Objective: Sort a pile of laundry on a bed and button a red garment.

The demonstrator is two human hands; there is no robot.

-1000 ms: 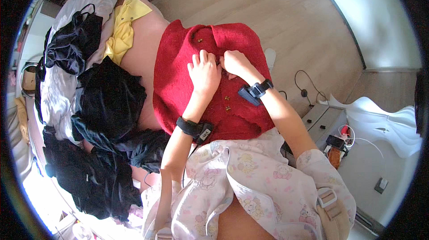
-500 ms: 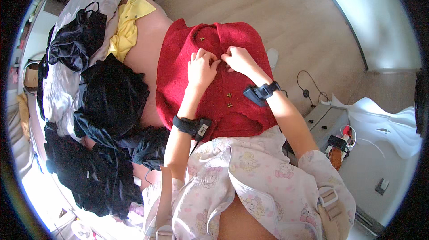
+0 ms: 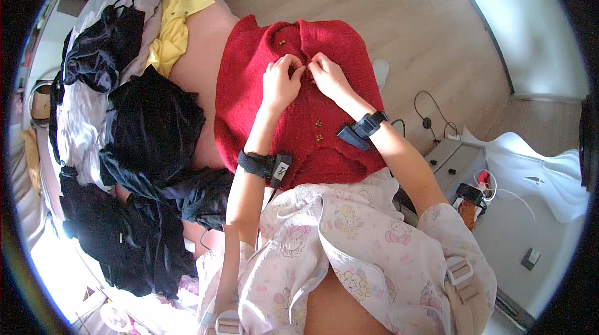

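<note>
Pale wood flooring [image 3: 399, 17] fills twelve o'clock, with a bed [image 3: 199, 67] beneath the work. Head view: a red cardigan [image 3: 249, 104] lies flat at centre, spread so its button line faces up. Left hand [image 3: 281, 82] and right hand [image 3: 327, 76] meet on that line, fingers narrowed to a pinch on the knit around a button. Dark clothes [image 3: 150, 129] pile at nine o'clock, a yellow garment [image 3: 171, 32] at eleven.

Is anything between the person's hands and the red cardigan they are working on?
Nothing visible. Both the left hand and the right hand rest directly on the red cardigan, fingertips meeting at its buttoned front near the middle. The dark clothes and the yellow garment lie off to the left, clear of the hands.
</note>
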